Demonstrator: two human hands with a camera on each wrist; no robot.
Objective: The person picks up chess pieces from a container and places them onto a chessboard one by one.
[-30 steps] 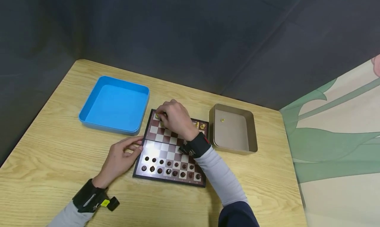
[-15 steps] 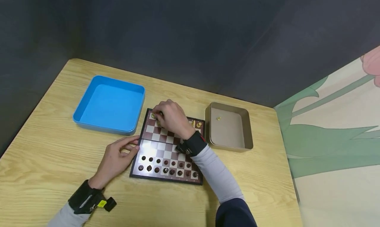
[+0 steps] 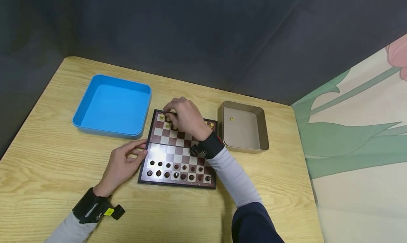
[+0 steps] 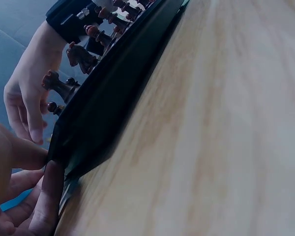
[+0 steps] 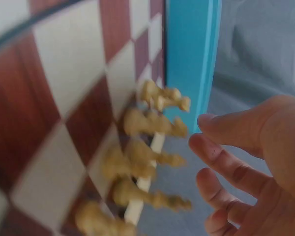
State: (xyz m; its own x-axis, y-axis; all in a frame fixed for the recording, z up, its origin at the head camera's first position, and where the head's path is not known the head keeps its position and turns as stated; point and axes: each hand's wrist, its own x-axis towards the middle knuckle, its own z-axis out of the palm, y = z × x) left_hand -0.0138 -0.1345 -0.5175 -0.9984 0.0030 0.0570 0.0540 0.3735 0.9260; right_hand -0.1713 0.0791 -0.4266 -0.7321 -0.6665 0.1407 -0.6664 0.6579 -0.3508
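My left hand [image 3: 122, 161] grips the left edge of the folding chessboard [image 3: 162, 149]; in the left wrist view, thumb and fingers [image 4: 51, 191] lie on either side of that edge. My right hand [image 3: 188, 119] hovers over the board's far left part. In the right wrist view its thumb [image 5: 236, 125] and fingers are loosely bent beside the yellowish chess pieces [image 5: 155, 160], with nothing visible between them. Those pieces stand along the far side, partly hidden by the hand in the head view. Dark chess pieces [image 3: 176, 175] fill two rows on the near side.
A blue tray [image 3: 112, 108] stands behind the board to the left. Right of the board is a gold-coloured tin [image 3: 245, 137] with one yellowish piece [image 3: 232, 118] inside. A dark curtain [image 3: 159, 34] hangs behind the wooden table [image 3: 165, 214].
My right hand has shifted slightly right and back over the board, uncovering yellowish pieces at the far left corner. The left hand stays at the board's edge. The head view has shifted somewhat.
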